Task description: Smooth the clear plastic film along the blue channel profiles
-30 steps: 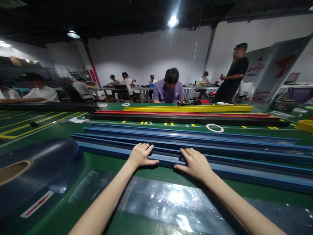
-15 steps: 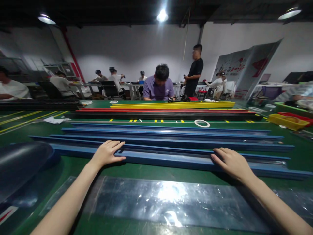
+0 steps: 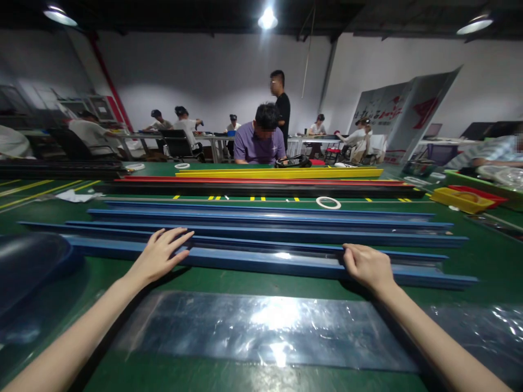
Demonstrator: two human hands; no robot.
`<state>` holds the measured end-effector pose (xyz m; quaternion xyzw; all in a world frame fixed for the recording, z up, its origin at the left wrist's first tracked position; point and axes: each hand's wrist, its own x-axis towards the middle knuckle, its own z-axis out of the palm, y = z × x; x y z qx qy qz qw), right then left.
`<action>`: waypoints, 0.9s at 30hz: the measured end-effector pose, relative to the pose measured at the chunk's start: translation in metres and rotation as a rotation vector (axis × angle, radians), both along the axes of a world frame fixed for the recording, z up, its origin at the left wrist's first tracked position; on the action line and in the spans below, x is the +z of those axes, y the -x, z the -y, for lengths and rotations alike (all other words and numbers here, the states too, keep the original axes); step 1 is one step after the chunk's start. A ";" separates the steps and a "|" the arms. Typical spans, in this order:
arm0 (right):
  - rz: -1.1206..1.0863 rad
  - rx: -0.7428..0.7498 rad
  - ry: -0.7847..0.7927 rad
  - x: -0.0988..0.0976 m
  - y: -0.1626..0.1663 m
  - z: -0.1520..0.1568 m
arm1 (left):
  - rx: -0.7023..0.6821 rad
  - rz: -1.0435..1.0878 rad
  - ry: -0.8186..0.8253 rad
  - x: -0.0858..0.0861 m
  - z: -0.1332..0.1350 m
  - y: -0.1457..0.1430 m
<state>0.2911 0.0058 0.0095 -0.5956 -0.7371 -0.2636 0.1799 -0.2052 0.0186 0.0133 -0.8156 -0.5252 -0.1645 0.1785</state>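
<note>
A long blue channel strip [image 3: 261,263] lies across the green table nearest me, its trough facing up. My left hand [image 3: 160,256] rests over its left part with the fingers spread. At its right part, my right hand [image 3: 369,267] has its fingers curled over the strip's edge, the thumb on the near side. More blue channel strips [image 3: 253,228] lie parallel just behind. In front of the nearest strip, a clear plastic sheet [image 3: 204,326] lies flat and reflects the lamp.
A dark blue rounded object [image 3: 32,272] stands at the left. Farther back are black and red strips [image 3: 261,188], a yellow strip [image 3: 281,173] and a white ring [image 3: 328,203]. Yellow trays [image 3: 461,200] sit at right. A person in purple [image 3: 257,142] sits across the table.
The view has shifted, and the nearest blue strip has slid slightly left against the others. My left fingers have spread; my right fingers have curled in. The standing person has moved left.
</note>
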 end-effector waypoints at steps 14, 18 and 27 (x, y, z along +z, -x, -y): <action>-0.037 0.116 0.157 0.015 0.137 -0.015 | -0.316 0.040 -0.061 0.023 0.004 -0.180; -0.038 0.125 0.170 0.014 0.155 -0.015 | -0.190 0.069 -0.007 0.008 -0.006 -0.193; -0.080 0.212 0.241 0.023 0.133 -0.011 | -0.156 -0.012 -0.009 0.004 -0.015 -0.181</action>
